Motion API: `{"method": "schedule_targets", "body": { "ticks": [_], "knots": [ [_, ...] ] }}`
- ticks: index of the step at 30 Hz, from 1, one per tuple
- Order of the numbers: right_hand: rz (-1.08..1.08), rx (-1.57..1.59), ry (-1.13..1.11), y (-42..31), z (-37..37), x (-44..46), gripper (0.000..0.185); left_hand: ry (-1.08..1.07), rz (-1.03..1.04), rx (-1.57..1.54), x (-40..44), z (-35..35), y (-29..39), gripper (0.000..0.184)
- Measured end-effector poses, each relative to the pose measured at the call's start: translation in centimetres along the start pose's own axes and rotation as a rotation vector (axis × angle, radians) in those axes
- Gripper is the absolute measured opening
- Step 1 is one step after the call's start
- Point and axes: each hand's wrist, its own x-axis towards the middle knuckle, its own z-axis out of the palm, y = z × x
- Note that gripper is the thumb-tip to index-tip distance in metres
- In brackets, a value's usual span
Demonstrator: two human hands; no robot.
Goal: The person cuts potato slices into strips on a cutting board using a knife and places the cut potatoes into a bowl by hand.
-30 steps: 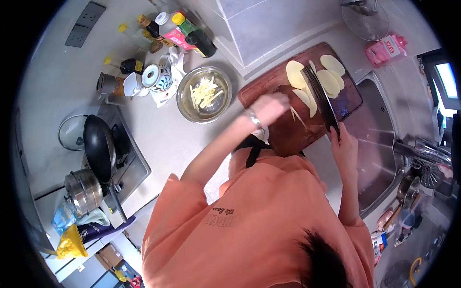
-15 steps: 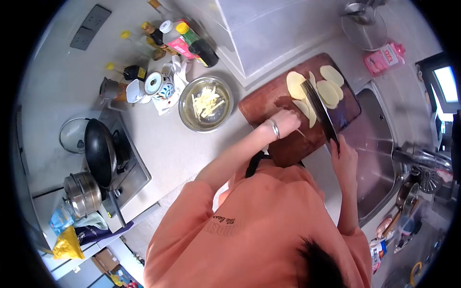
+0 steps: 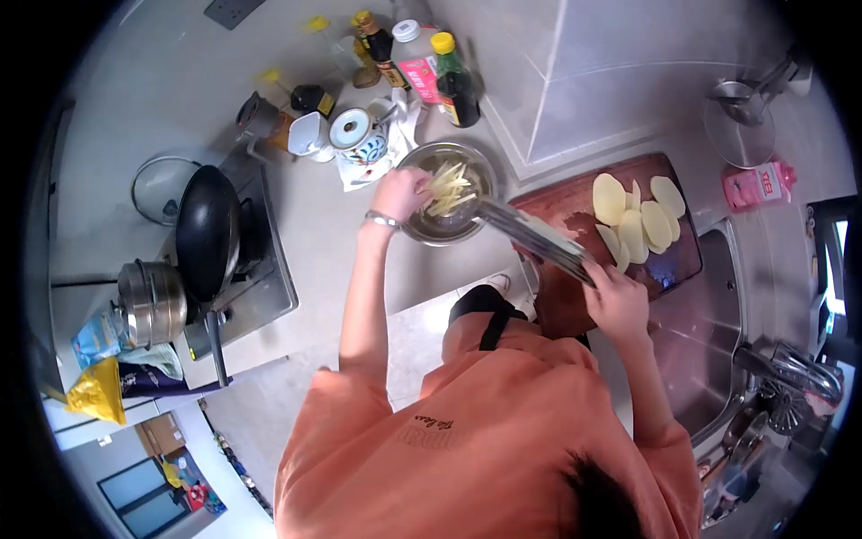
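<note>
My left hand [image 3: 401, 192] is at the left side of a steel bowl [image 3: 486, 171], its fingers curled beside pale potato strips [image 3: 451, 190]. Whether any strips are between those fingers is hidden. In my right hand [image 3: 620, 303] is the handle of a cleaver [image 3: 543, 241], slightly blurred. Its blade slants up and left from the cutting board, and the tip reaches over the bowl's right rim. Several potato slices [image 3: 631, 235] lie on the far right part of the brown cutting board [image 3: 561, 301].
Behind the bowl stand a patterned jar [image 3: 357, 135] and several bottles, among them a yellow-capped one [image 3: 456, 85]. To the left, a black wok [image 3: 208, 234] and a steel pot [image 3: 151, 305] are at the stove. A sink [image 3: 696, 337] borders the board's right side.
My left hand has moved left from the board to the bowl. My right hand has swung the cleaver left, away from the potato slices. The view has shifted as well.
</note>
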Motion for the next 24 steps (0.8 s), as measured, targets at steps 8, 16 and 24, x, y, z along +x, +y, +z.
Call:
{"method": "schedule_targets", "body": {
  "ticks": [8,16,24],
  "knots": [
    [-0.418,-0.157,0.056,-4.2,4.5,8.9,0.021,-0.03,0.219,-0.255,-2.0,-3.9,3.1,0.026],
    [-0.492,-0.228,0.138,-5.7,6.7,12.0,0.01,-0.17,0.365,-0.115,-0.8,-2.1,0.7,0.023],
    [-0.53,-0.252,0.172,-5.2,7.6,12.2,0.01,-0.189,0.183,-0.003,2.7,0.7,-1.1,0.012]
  ]
}}
